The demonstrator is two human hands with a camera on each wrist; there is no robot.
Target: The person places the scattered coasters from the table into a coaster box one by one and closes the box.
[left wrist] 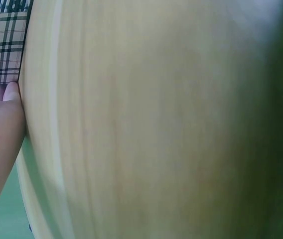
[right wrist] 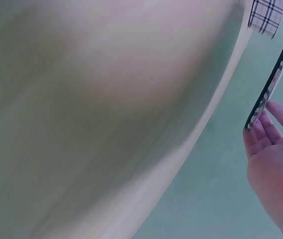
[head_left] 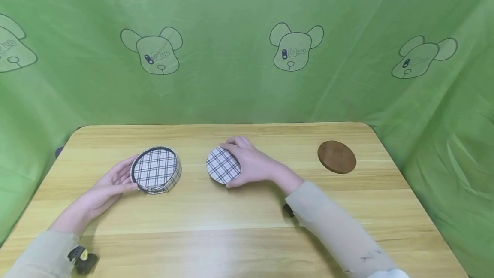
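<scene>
On the left of the table, my left hand (head_left: 106,188) grips the left side of a round plaid box (head_left: 155,170), thumb in front and fingers behind. The box has a dark rim with plaid inside it. Its checked side wall (left wrist: 3,50) shows above the fingertips in the left wrist view. My right hand (head_left: 248,162) holds a thin round plaid coaster (head_left: 221,165) by its edges, right of the box. Seen edge-on in the right wrist view, this coaster (right wrist: 270,84) has a dark face and sits between thumb and fingers.
A brown round coaster (head_left: 337,157) lies flat on the right of the wooden table (head_left: 216,243). A green curtain (head_left: 227,85) with mouse-head drawings hangs behind the table and at both sides. Dark wrist devices (head_left: 82,260) sit under the sleeves.
</scene>
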